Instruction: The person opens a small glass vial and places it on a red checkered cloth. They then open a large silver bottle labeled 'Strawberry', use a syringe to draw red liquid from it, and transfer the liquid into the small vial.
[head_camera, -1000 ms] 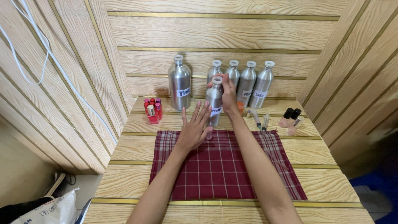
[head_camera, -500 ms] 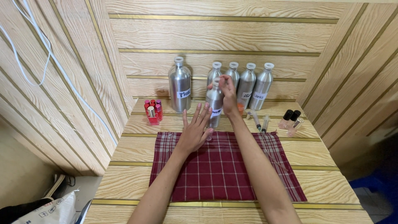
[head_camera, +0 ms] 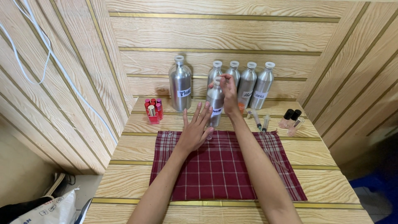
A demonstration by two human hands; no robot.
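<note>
Reaching toward the back of the wooden surface [head_camera: 137, 188], the right hand [head_camera: 229, 92] is closing its grip around the neck and cap of a silver metal bottle [head_camera: 215, 103], with the fingers wrapping the top and the thumb side pressing the shoulder. That bottle is standing upright just beyond the far edge of the red checked cloth [head_camera: 224, 170], slightly in front of the row behind it. The left hand [head_camera: 194, 132] is lying flat and open on the far left part of the cloth, fingers spreading wide and holding nothing; its fingertips are pointing at the base of the held bottle and sitting just beside it.

Crowding the held bottle from behind are four more silver bottles [head_camera: 253, 85] lining up along the back edge, while a larger silver bottle [head_camera: 180, 85] is standing to their left. Small red bottles [head_camera: 153, 110] are clustering near the back left corner. Two syringes [head_camera: 261, 121] are lying just to the right of the right wrist, close to the far right corner of the cloth. Small glass vials with dark caps [head_camera: 290, 120] are sitting toward the right edge of the surface, well apart from both hands.
</note>
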